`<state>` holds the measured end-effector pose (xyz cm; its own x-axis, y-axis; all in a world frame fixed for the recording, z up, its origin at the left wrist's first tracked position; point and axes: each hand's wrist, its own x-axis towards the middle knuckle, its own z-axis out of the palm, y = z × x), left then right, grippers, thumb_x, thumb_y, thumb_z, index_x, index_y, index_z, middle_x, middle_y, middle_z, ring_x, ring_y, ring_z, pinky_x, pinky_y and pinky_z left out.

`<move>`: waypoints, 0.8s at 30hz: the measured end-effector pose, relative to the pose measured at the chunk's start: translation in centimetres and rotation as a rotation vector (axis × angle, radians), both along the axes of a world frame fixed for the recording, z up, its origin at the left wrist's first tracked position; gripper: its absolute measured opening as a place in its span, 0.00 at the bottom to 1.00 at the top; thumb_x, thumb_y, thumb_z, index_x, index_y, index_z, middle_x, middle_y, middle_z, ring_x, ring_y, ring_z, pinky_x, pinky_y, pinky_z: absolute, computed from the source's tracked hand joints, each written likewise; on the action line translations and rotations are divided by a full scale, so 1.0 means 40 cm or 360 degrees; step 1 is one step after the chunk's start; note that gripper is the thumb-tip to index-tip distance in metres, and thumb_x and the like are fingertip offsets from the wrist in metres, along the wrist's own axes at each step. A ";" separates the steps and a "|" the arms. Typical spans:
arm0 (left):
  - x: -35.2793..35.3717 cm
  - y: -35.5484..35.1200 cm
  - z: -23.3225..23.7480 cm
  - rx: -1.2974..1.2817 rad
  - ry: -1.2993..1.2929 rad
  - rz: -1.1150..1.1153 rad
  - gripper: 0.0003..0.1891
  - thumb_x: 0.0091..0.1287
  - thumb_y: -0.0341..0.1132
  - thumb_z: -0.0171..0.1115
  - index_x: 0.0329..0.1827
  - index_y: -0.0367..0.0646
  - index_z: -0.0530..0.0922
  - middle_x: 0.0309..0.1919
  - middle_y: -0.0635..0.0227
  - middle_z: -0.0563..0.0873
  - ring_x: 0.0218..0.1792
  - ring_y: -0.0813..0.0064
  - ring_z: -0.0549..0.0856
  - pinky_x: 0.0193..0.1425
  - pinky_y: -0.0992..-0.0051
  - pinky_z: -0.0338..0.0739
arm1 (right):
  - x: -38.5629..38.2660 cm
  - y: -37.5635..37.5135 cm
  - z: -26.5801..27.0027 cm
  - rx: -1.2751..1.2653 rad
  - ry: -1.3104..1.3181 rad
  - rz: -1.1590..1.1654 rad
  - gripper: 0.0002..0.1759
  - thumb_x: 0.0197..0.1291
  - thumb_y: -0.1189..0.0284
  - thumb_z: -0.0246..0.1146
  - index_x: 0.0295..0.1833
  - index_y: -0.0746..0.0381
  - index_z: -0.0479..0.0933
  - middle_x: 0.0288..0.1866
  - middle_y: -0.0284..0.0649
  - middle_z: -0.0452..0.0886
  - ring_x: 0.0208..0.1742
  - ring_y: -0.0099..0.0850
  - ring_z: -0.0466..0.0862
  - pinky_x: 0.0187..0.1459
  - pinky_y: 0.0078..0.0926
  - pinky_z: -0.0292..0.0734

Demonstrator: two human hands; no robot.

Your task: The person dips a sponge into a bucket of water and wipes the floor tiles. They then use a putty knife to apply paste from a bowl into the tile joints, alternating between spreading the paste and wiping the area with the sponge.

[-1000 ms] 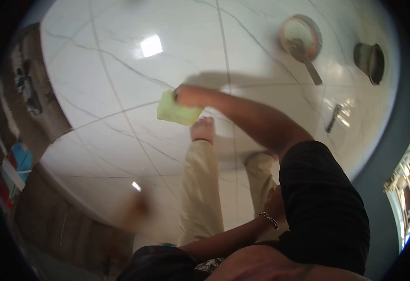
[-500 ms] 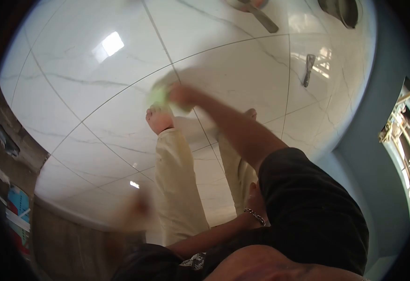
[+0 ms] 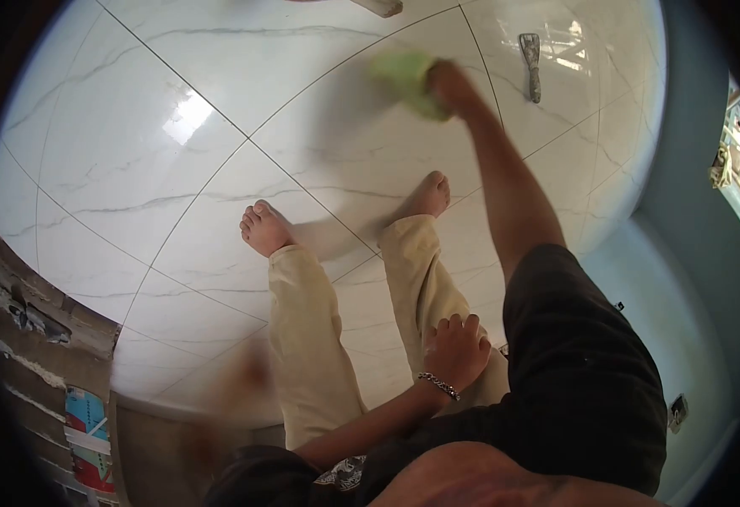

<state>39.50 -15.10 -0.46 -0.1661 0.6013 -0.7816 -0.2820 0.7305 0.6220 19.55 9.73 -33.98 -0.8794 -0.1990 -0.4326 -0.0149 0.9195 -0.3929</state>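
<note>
My right hand [image 3: 448,87] is wrapped round a light green cloth [image 3: 404,76], blurred by motion, over the glossy white tiles [image 3: 319,169] beyond my feet. Whether the cloth touches the floor I cannot tell. My left hand [image 3: 457,351], with a chain bracelet at the wrist, rests flat on my right knee, its fingers spread. A scraper [image 3: 531,68] with a worn handle lies on the floor to the right of the cloth.
At the top edge is part of a handled tool [image 3: 380,7]. A blue-grey wall [image 3: 695,203] with an opening rises on the right. Rough brown material and a red and blue package [image 3: 88,422] are at the lower left.
My right hand has swung with the cloth away from my left foot, forward and to the right. The view has shifted, and my left hand now shows fully on the knee.
</note>
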 end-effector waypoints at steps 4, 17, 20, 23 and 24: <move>0.020 0.011 -0.006 -0.0029 0.0025 -0.0091 0.15 0.65 0.42 0.61 0.48 0.42 0.79 0.44 0.59 0.83 0.49 0.59 0.83 0.55 0.56 0.74 | -0.076 0.078 0.082 -0.0219 0.0048 -0.1443 0.18 0.62 0.70 0.55 0.52 0.63 0.84 0.45 0.51 0.88 0.44 0.48 0.87 0.51 0.43 0.81; 0.042 0.052 -0.027 -0.0093 0.0036 -0.0113 0.16 0.66 0.44 0.62 0.49 0.43 0.79 0.44 0.58 0.83 0.50 0.58 0.83 0.57 0.55 0.73 | 0.304 -0.444 0.128 -0.0996 -0.1483 -0.0196 0.21 0.47 0.69 0.56 0.44 0.68 0.84 0.44 0.56 0.86 0.43 0.49 0.85 0.50 0.48 0.78; 0.038 0.047 -0.032 -0.0096 -0.0019 -0.0023 0.16 0.66 0.44 0.62 0.50 0.42 0.79 0.45 0.57 0.83 0.51 0.56 0.82 0.57 0.54 0.73 | 0.307 -0.308 0.066 -0.0884 -0.1587 -0.0409 0.19 0.47 0.70 0.56 0.42 0.68 0.84 0.39 0.54 0.86 0.38 0.46 0.84 0.47 0.46 0.78; 0.018 0.044 -0.030 -0.0132 -0.0033 0.0083 0.15 0.66 0.43 0.62 0.49 0.42 0.79 0.45 0.57 0.83 0.51 0.55 0.82 0.59 0.54 0.72 | 0.290 -0.172 -0.018 -0.0770 -0.0765 -0.0287 0.16 0.46 0.72 0.58 0.39 0.69 0.82 0.35 0.52 0.84 0.39 0.44 0.83 0.47 0.37 0.79; 0.010 0.042 -0.026 -0.0122 -0.0049 0.0107 0.15 0.66 0.42 0.62 0.49 0.42 0.79 0.45 0.56 0.83 0.51 0.55 0.82 0.59 0.54 0.72 | 0.216 -0.161 0.039 -0.0823 -0.0909 -0.0674 0.17 0.50 0.73 0.56 0.43 0.69 0.84 0.40 0.53 0.87 0.38 0.43 0.85 0.47 0.39 0.79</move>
<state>39.91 -13.42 -1.51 -0.1793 0.5277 -0.8303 -0.3499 0.7546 0.5551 28.19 3.27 -32.43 -0.6003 -0.1978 -0.7749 0.6132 0.5082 -0.6047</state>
